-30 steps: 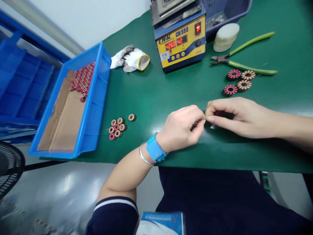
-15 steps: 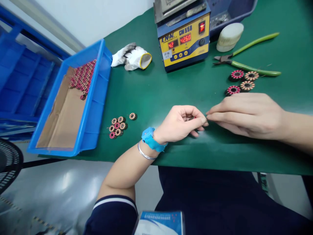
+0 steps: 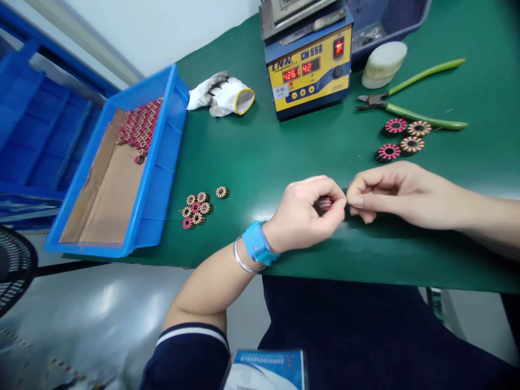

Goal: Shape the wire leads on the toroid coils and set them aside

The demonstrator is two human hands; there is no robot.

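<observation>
My left hand (image 3: 309, 212) is curled round a small red wound coil (image 3: 324, 203) that shows between its fingers, just above the green mat (image 3: 260, 157). A blue strap and a metal bangle sit on that wrist. My right hand (image 3: 390, 192) is pinched shut at the coil's right side, fingertips against the left hand's fingertips; what it pinches is too small to make out. Several finished small coils (image 3: 195, 208) lie in a cluster to the left. A group of larger coils (image 3: 400, 138) lies beyond my right hand.
A blue bin (image 3: 122, 162) lined with cardboard holds rows of coils at the left. A yellow and blue heater unit (image 3: 311, 70) with red digits stands at the back, white gloves (image 3: 221, 95) to its left, green-handled cutters (image 3: 410, 100) and a white pad (image 3: 384, 62) to its right.
My right hand has gone from flat, stretched fingers back to a pinch against the left hand. The left hand has turned slightly, so the red coil shows between its fingers.
</observation>
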